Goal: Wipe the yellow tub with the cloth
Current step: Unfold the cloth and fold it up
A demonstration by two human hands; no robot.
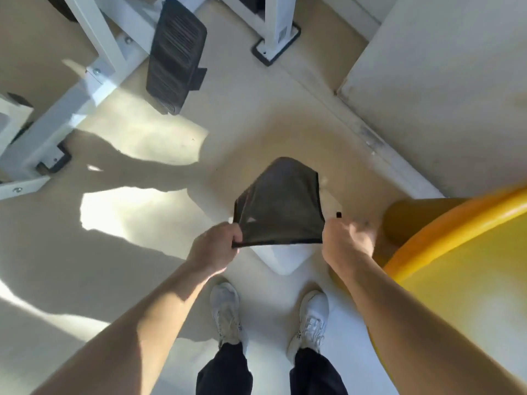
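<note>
A dark grey cloth [281, 203] is stretched in the air in front of me, above the floor. My left hand [215, 248] pinches its near left corner and my right hand [346, 242] pinches its near right corner. The cloth's far end flaps up and away from me. The yellow tub [456, 269] stands at the right, its thick rounded rim curving from the right edge down toward my right forearm. My right arm crosses in front of the tub's rim. The cloth is not touching the tub.
A white metal frame [57, 109] with a black ribbed pedal [175, 52] stands at the upper left. A pale wall or panel [442, 95] runs along the right behind the tub. My feet in white shoes [225, 312] stand on the light floor below.
</note>
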